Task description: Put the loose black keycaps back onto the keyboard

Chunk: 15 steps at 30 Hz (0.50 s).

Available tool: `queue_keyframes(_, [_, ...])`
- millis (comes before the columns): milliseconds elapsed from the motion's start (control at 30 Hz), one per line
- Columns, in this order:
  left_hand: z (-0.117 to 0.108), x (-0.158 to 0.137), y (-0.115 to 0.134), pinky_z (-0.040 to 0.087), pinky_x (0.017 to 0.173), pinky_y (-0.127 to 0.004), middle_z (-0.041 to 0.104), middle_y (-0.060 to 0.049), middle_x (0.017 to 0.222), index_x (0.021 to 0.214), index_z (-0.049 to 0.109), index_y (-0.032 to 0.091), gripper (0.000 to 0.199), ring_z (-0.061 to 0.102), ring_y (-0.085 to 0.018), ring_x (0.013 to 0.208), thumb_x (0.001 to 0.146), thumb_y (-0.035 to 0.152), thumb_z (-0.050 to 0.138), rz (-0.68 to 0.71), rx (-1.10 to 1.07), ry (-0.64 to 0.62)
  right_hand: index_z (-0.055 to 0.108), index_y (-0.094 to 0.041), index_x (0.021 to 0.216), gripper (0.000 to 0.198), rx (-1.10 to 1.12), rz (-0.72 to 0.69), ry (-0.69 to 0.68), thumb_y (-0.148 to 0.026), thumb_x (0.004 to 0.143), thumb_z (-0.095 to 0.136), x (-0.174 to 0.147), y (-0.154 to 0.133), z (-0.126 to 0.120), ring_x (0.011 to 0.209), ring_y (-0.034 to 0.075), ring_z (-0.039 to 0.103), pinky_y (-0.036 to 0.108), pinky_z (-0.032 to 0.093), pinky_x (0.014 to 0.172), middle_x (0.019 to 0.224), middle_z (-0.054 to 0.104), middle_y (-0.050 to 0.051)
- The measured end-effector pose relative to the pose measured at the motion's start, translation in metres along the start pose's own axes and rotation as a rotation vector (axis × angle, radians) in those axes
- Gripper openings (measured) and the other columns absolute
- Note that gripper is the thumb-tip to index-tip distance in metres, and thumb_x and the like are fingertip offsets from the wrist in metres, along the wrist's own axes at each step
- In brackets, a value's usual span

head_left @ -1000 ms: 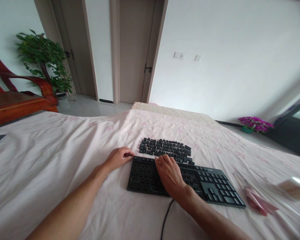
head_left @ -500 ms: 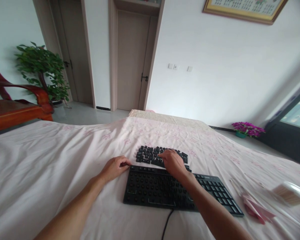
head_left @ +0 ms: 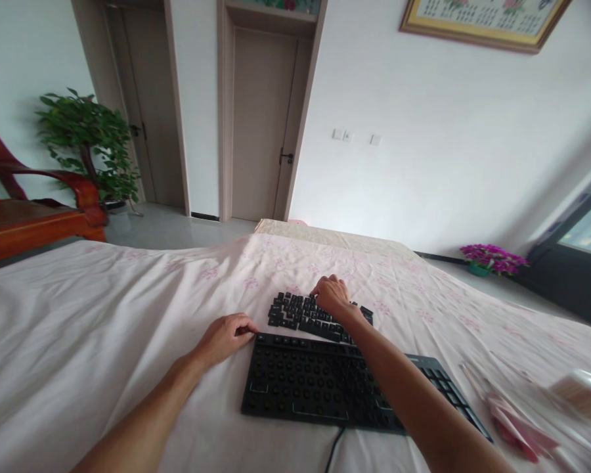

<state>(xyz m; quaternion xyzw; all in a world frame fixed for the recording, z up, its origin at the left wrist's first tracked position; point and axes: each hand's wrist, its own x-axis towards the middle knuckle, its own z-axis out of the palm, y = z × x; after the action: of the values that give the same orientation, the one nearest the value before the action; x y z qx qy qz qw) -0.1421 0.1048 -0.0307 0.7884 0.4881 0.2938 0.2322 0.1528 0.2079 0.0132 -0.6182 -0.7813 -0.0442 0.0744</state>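
The right hand (head_left: 331,294) has reached farther out since half a second ago, from the middle of the loose keycaps (head_left: 320,326) to their far edge. I see its fingers bent downward, but the fingertips are hidden, so I can't tell whether they pinch a cap. The left hand (head_left: 229,334) is loosely curled, fingertips at the keyboard (head_left: 303,381)'s far left corner; I can't tell if they grip.

I count two hands, one keyboard, one cable (head_left: 333,450) running out of view; the caps crowd too closely to count. The keyboard is black, lying on the pink-flowered cloth (head_left: 217,427), just nearer than the caps, mostly stripped to round stems. The right forearm covers part of it, number-pad keys showing beyond. Farther right, one clear container (head_left: 586,394) is blurred.
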Motion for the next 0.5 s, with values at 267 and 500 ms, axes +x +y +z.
queue_keyframes(267, [0.0, 0.001, 0.001, 0.044, 0.074, -0.022, 0.071, 0.0, 0.088, 0.085, 0.072, 0.022, 0.019, 0.063, -0.015, 0.082, 0.076, 0.021, 0.055, -0.013, -0.004, -0.006, 0.076, -0.022, 0.081, 0.021, -0.061, 0.013, -0.032, -0.019, 0.079, 0.056, 0.019, -0.005, 0.002, 0.104, 0.024, 0.045, 0.034, 0.028, 0.085, 0.101, 0.068, 0.008])
queue_keyframes(500, [0.001, 0.001, -0.002, 0.045, 0.072, -0.021, 0.07, 0.0, 0.088, 0.086, 0.072, 0.023, 0.019, 0.063, -0.015, 0.081, 0.076, 0.021, 0.056, -0.008, -0.018, -0.003, 0.076, -0.02, 0.078, 0.015, -0.051, -0.006, -0.015, -0.019, 0.077, 0.061, 0.021, -0.011, -0.001, 0.102, 0.024, 0.049, 0.034, 0.03, 0.085, 0.095, 0.07, 0.01])
